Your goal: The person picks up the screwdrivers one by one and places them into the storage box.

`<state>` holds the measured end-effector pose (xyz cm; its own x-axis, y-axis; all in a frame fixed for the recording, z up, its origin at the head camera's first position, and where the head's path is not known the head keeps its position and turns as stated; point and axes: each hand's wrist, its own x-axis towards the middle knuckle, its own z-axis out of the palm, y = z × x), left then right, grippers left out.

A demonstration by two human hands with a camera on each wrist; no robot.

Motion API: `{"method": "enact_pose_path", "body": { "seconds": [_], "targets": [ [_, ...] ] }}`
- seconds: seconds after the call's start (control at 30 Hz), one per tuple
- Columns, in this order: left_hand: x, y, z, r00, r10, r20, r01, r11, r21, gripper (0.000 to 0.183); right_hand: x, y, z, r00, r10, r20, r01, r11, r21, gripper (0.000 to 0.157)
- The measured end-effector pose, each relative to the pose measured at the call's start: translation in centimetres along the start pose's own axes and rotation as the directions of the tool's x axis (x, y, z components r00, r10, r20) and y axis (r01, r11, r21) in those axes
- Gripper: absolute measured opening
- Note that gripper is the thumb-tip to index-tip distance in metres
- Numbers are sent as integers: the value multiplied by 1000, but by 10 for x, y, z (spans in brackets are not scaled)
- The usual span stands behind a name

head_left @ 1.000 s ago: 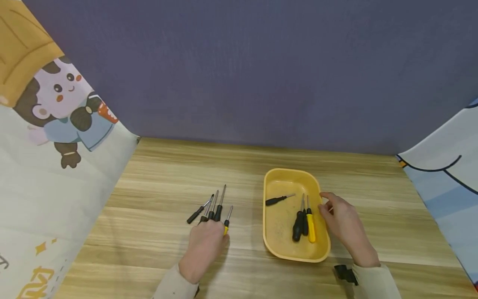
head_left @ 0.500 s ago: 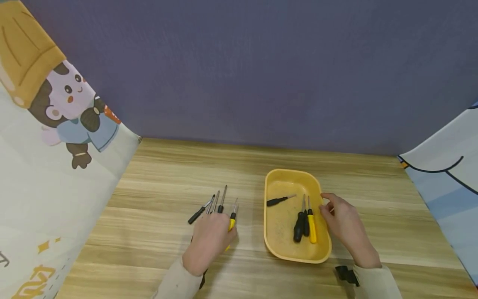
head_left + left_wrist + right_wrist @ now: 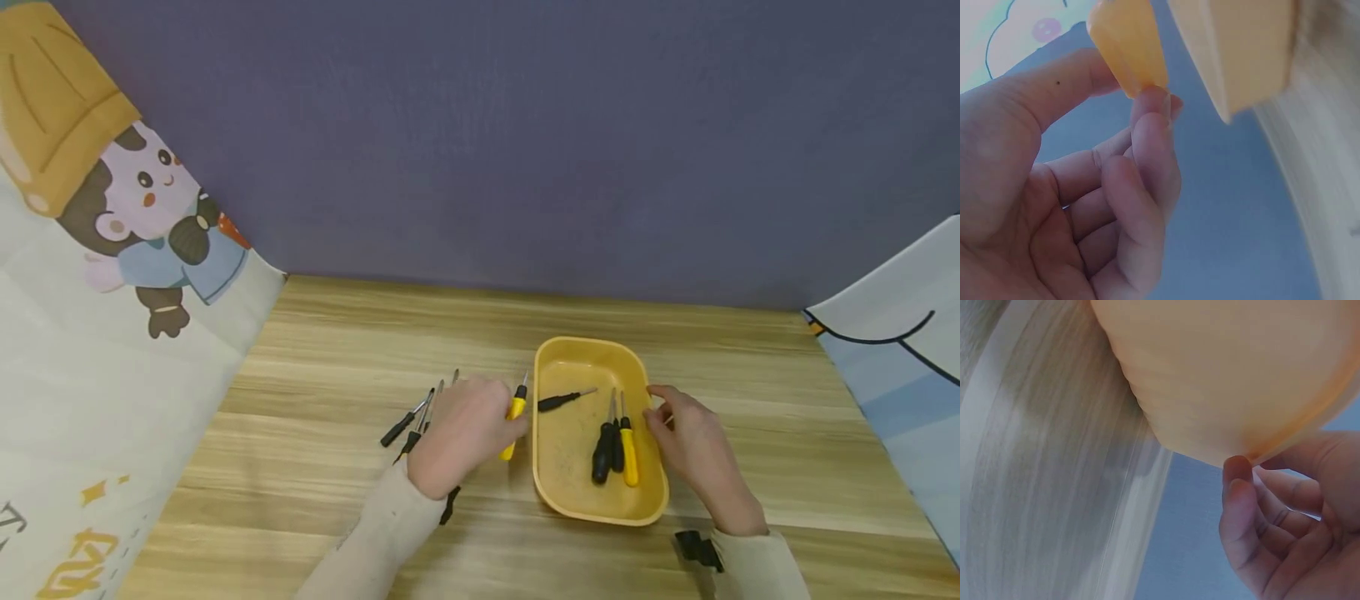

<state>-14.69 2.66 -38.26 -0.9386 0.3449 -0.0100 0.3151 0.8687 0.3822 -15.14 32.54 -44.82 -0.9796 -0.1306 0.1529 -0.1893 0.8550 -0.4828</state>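
My left hand [image 3: 467, 433] pinches the yellow handle of a screwdriver [image 3: 517, 407] between thumb and fingers, just left of the yellow plastic tray [image 3: 566, 454]. In the left wrist view only the end of that yellow handle [image 3: 1129, 50] shows, close to the tray's wall [image 3: 1235, 56]. At the tray's right side, my right hand [image 3: 699, 450] pinches the rim with thumb and fingertips, as the right wrist view shows at the tray edge [image 3: 1210, 440]. Inside the tray lie a yellow screwdriver [image 3: 629, 458], a large black one [image 3: 602, 454], a slim black one [image 3: 618, 450] and a small black one [image 3: 558, 402].
Several black-handled screwdrivers lie left of the tray, partly hidden by my left hand; a small one [image 3: 397, 429] is outermost. The wooden table [image 3: 337, 333] meets a dark panel [image 3: 480, 150] at the back. Printed sheets stand at both sides.
My left hand has lifted the yellow screwdriver from the group and moved it right and slightly away from me, close to the tray. The right hand stays at the rim.
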Motion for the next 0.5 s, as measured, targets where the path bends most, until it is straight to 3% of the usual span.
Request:
{"method": "enact_pose_path", "body": {
  "seconds": [0.23,0.5],
  "targets": [
    [37,35,2,992,70,106,-68,997,-20,49,0,-1,1,1000,15,15,-15,1000,9,35],
    [73,66,29,982,53,180,-61,997,41,42,1,-4,2,999,43,32,-44,999,10,35]
  ]
}}
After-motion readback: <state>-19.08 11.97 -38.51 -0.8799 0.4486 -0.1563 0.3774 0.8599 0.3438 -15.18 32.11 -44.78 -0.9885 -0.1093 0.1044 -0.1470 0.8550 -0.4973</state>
